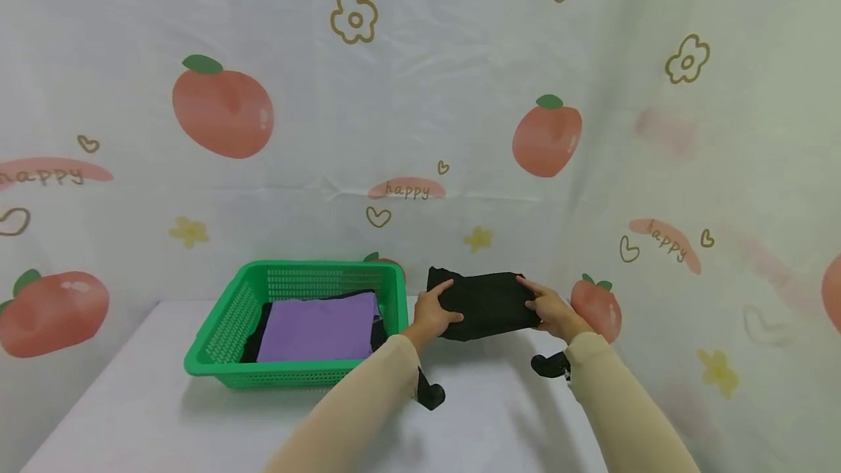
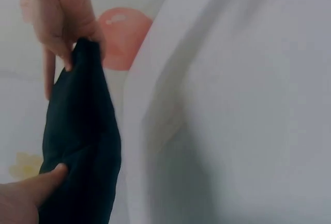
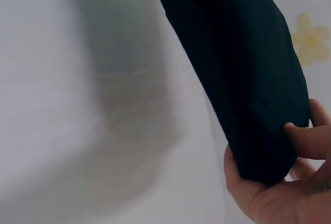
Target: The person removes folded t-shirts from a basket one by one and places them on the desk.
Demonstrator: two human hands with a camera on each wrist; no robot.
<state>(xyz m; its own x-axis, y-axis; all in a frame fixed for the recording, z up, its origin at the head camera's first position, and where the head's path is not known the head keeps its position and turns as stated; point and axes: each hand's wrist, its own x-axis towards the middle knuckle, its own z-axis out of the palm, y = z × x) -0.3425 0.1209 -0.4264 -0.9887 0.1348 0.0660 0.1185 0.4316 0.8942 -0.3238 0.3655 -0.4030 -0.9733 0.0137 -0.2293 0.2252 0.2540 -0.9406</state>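
A folded black cloth (image 1: pixel 494 304) is held up off the white table, to the right of the green basket. My left hand (image 1: pixel 434 314) grips its left end, thumb on the near face. At the other end my right hand (image 1: pixel 550 309) pinches it between thumb and fingers. The left wrist view shows the cloth (image 2: pixel 85 125) stretched between both hands, with the left thumb (image 2: pixel 39 185) pressing on it. In the right wrist view the right hand's fingers curl under the cloth's end (image 3: pixel 258 131). Which garment it is, I cannot tell.
On the table's left side stands the green plastic basket (image 1: pixel 217 338). Inside it a folded purple cloth (image 1: pixel 315 328) lies on top of black cloth (image 1: pixel 256 345). A white curtain (image 1: pixel 427 93) printed with fruit and flowers hangs behind the table (image 1: pixel 460 414).
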